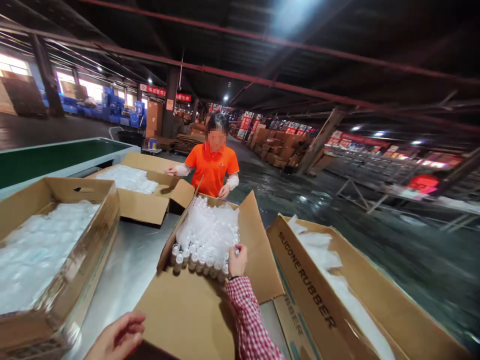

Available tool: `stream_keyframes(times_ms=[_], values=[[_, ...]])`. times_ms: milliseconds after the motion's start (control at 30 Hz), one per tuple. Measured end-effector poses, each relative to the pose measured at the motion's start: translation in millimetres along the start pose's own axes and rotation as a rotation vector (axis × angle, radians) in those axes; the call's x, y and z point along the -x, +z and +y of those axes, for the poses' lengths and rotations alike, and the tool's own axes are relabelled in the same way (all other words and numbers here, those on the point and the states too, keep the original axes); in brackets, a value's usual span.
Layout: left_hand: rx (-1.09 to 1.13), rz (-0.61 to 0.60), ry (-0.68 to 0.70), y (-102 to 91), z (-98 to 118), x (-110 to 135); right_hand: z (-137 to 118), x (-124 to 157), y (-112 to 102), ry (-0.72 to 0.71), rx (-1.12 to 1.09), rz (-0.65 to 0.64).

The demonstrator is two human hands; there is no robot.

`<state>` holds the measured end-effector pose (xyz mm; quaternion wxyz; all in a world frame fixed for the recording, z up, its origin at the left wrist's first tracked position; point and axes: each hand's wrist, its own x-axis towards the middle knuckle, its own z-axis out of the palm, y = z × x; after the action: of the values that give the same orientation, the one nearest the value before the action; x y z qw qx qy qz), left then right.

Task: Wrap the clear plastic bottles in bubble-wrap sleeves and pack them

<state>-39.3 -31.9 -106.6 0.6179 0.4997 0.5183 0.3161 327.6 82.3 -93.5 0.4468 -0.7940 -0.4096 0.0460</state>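
Observation:
An open cardboard box (258, 260) lies tilted in front of me, packed with several clear tubes with white caps (202, 240). My right hand (237, 260), in a red checked sleeve, reaches into the box with fingers closed on a tube at the near right of the pack. My left hand (118, 337) hovers low at the near edge of the box's front flap, fingers curled loosely, holding nothing visible.
A person in an orange shirt (212, 167) stands across the metal table (127, 270), hands on another open box (144, 200). A plastic-lined box (75, 270) sits left; a "SILICONE RUBBER" box (360, 300) sits right. A green conveyor (45, 160) runs far left.

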Motion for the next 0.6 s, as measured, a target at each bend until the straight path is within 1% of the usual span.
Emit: stream_keyframes(times_ms=[33,67,100,167,233,300,367,433,467,533,600], values=[[0.007,0.003,0.064,5.6,6,-3,-5,13,-11,-0.022,-0.080,-0.001],[0.011,0.001,0.120,11.5,12,-5,-11,29,-23,-0.054,-0.173,-0.035],[0.004,-0.005,0.162,17.5,19,-7,-17,46,-34,-0.089,-0.269,-0.097],[-0.055,0.009,0.239,28.9,35,-10,-31,83,-53,-0.138,-0.427,-0.264],[-0.151,0.039,0.322,38.4,51,-10,-45,116,-65,-0.141,-0.477,-0.408],[-0.215,0.018,0.377,44.4,64,-8,-56,139,-69,-0.132,-0.486,-0.472],[-0.192,-0.071,0.364,45.3,73,-6,-60,153,-67,-0.117,-0.499,-0.503],[-0.165,-0.161,0.327,40.3,79,-3,-58,160,-63,-0.077,-0.537,-0.533],[-0.161,-0.190,0.319,36.0,81,-2,-57,161,-60,-0.043,-0.566,-0.569],[-0.166,-0.200,0.332,25.6,86,1,-54,161,-59,0.026,-0.615,-0.712],[-0.152,-0.184,0.354,16.3,93,4,-57,159,-62,0.031,-0.614,-0.867]])
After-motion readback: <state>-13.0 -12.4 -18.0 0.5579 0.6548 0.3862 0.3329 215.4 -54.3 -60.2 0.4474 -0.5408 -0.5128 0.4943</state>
